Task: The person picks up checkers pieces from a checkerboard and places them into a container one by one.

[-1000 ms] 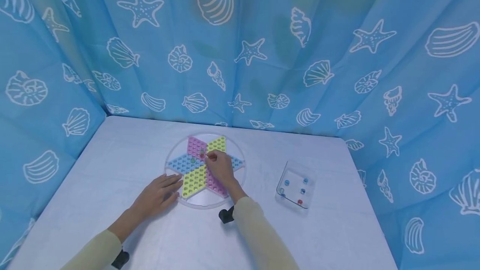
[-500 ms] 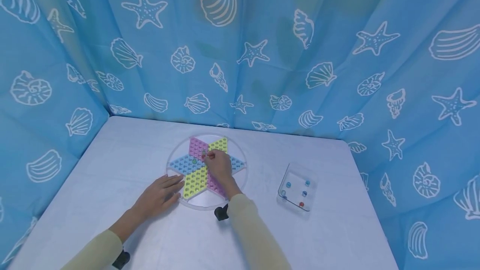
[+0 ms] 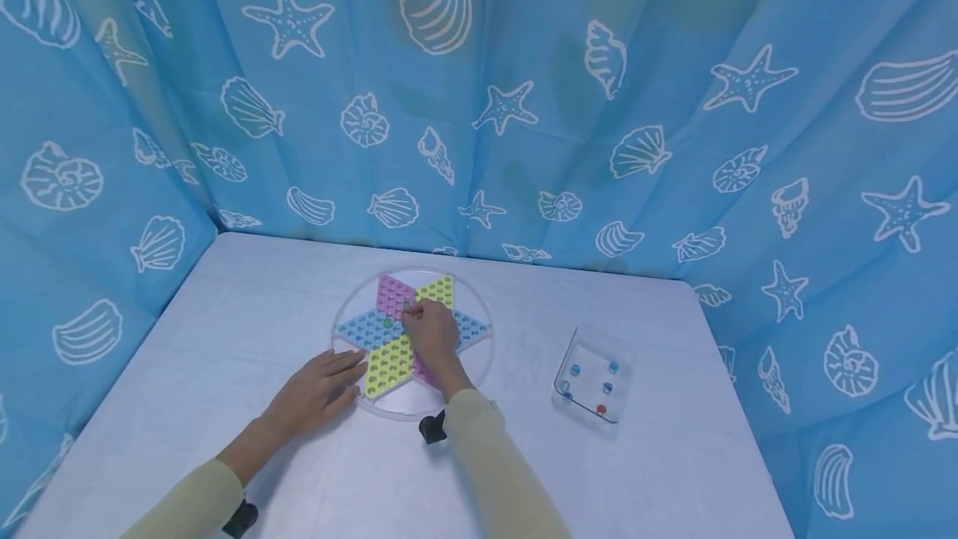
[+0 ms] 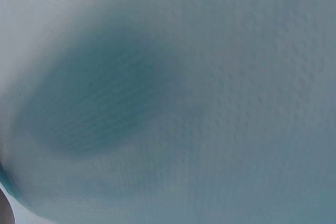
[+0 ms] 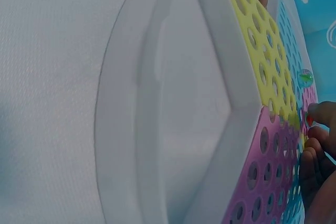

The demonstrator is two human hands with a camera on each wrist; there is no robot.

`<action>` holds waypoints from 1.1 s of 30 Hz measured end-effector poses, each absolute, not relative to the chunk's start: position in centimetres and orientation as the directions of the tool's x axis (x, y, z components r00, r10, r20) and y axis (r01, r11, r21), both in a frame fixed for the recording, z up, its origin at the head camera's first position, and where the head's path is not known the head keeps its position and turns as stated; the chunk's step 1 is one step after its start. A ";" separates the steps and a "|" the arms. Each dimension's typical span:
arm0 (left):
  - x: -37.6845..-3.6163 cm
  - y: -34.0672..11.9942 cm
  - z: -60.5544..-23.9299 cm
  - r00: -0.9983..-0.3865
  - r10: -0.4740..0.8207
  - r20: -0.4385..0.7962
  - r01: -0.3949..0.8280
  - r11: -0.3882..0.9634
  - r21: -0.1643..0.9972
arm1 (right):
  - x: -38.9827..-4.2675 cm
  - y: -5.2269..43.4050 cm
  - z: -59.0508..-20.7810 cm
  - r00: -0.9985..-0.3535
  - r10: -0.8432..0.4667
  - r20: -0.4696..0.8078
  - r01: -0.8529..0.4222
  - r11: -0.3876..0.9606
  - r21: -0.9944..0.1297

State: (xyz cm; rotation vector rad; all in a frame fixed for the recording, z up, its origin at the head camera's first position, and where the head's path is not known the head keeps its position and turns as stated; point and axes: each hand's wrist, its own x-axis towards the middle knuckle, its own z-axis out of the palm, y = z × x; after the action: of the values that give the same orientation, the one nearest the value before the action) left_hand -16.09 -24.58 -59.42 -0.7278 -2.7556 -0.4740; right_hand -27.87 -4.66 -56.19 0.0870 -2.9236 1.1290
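A round Chinese checkers board [image 3: 412, 406] with a star of pink, yellow and blue holed sections lies on the table. My right hand [image 3: 434, 333] is over its middle, fingers curled. In the right wrist view, thumb and fingertips pinch a red marble [image 5: 309, 119], mostly hidden by the fingers. A green marble [image 3: 387, 323] sits in the blue section, left of that hand. Another greenish marble [image 3: 407, 304] is in the pink section just beyond the fingertips. My left hand [image 3: 318, 389] lies flat, straight fingers at the board's left rim. The left wrist view is mostly blurred pale cloth.
To the right of the board stands a clear box [image 3: 586, 417] with several blue marbles and a red one inside. White cloth [image 3: 659, 456] covers the table. Blue curtains with shell prints [image 3: 479, 148] close off the back and both sides.
My right hand has shifted slightly left over the board, its fingertips now covering more of the red marble. My left hand stays in place. The head view has moved a little.
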 end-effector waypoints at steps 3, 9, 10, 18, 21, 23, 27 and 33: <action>-16.1 -24.7 -59.5 -0.844 0.428 0.322 0.511 0.826 0.240 | -27.9 -4.8 -56.2 -0.998 -0.051 0.043 -0.067 0.746 -0.662; -16.1 -24.7 -59.4 -0.846 0.432 0.313 0.511 0.823 0.246 | -28.0 -4.8 -56.3 -0.998 -0.046 0.044 -0.064 0.750 -0.658; -16.1 -24.7 -59.4 -0.846 0.434 0.311 0.513 0.822 0.247 | -28.0 -4.8 -56.3 -0.998 -0.045 0.046 -0.064 0.750 -0.659; -16.0 -24.6 -59.1 -0.840 0.438 0.320 0.522 0.812 0.262 | -28.0 -4.9 -56.6 -0.997 -0.038 0.067 -0.073 0.758 -0.648; -16.0 -24.6 -59.1 -0.844 0.436 0.313 0.518 0.814 0.264 | -27.9 -4.9 -56.6 -0.996 -0.037 0.075 -0.077 0.755 -0.651; -16.0 -24.6 -59.1 -0.847 0.435 0.307 0.514 0.816 0.263 | -27.9 -4.8 -56.6 -0.996 -0.039 0.079 -0.081 0.748 -0.658; -16.1 -24.7 -59.1 -0.846 0.437 0.304 0.516 0.816 0.262 | -27.8 -4.6 -56.7 -0.995 -0.047 0.089 -0.095 0.721 -0.686; -16.1 -24.8 -59.2 -0.842 0.441 0.311 0.521 0.814 0.258 | -27.7 -4.0 -56.9 -0.994 -0.056 0.093 -0.107 0.639 -0.761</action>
State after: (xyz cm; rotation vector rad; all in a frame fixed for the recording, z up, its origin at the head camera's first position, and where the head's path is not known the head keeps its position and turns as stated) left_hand -16.09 -24.77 -59.17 -0.7437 -2.7624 -0.4924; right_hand -27.74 -3.96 -56.89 0.1394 -2.7891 1.3015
